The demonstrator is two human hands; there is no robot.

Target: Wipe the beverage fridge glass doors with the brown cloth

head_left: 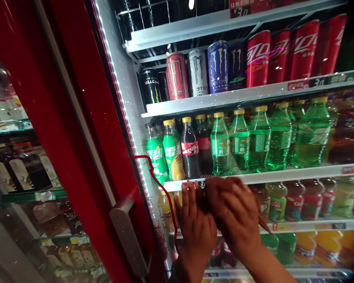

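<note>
My left hand point(196, 230) is raised in front of the glass door of a lit drinks cooler, its fingers stretched upward and close to the pane. Beside it on the right, my right hand point(239, 214) has its fingers curled. A thin brown pointed end point(264, 225) sticks out at that hand's right side; what it belongs to is hidden. A dark brownish patch next to the fingers may be a reflection. A red cord point(164, 188) hangs in a bent line from the door frame down toward my left wrist.
A red door frame point(106, 118) with a metal handle point(129, 236) stands left of my hands. Behind the glass, shelves hold energy drink cans point(177, 76), red cola cans point(258, 59), green soda bottles point(255, 145) and cola bottles point(190, 151). Another cooler's shelf point(32, 195) shows at far left.
</note>
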